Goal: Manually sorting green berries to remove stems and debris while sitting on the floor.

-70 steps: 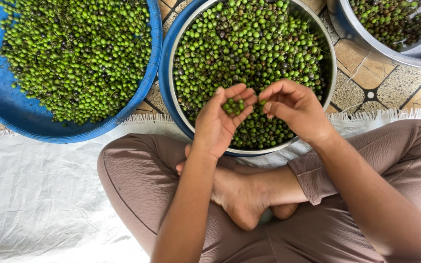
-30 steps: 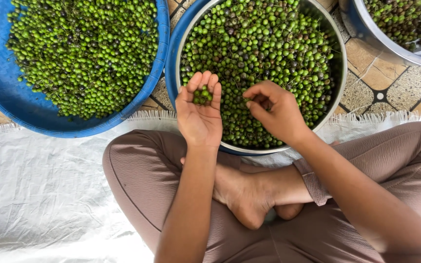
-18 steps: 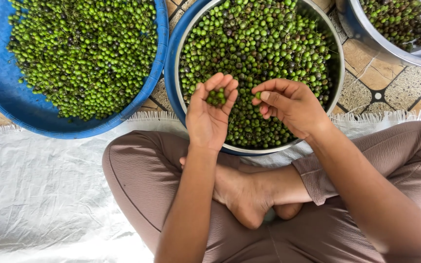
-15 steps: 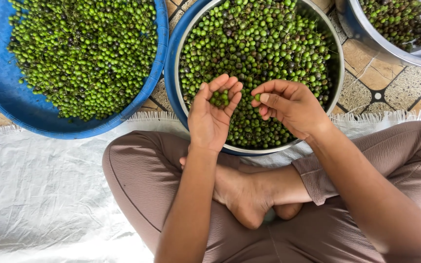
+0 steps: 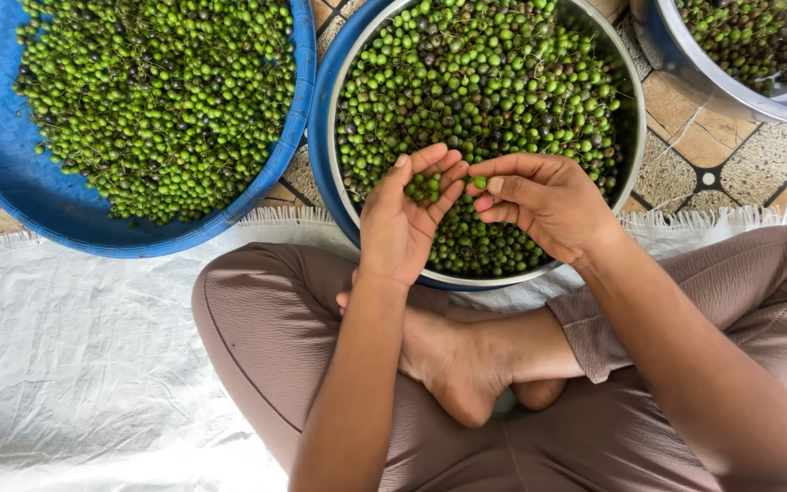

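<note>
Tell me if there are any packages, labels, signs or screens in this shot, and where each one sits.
None in view: no package, label, sign or screen.
Only open containers of small green berries: a blue basket upper left, a steel bowl under the hands, another steel bowl upper right.

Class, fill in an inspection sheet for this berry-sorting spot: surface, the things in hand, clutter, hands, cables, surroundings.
Surface: white woven sheet over a patterned tile floor.
Things in hand: metal bowl of small green berries; a few berries cupped in the left palm; one berry pinched in the right fingertips.
Clutter: blue basket of green berries; a second metal bowl at top right.
Hands: left hand cupped, palm up; right hand in a pinch grip.
Cables: nothing seen.
Surroundings: crossed legs in brown trousers, bare foot.
</note>
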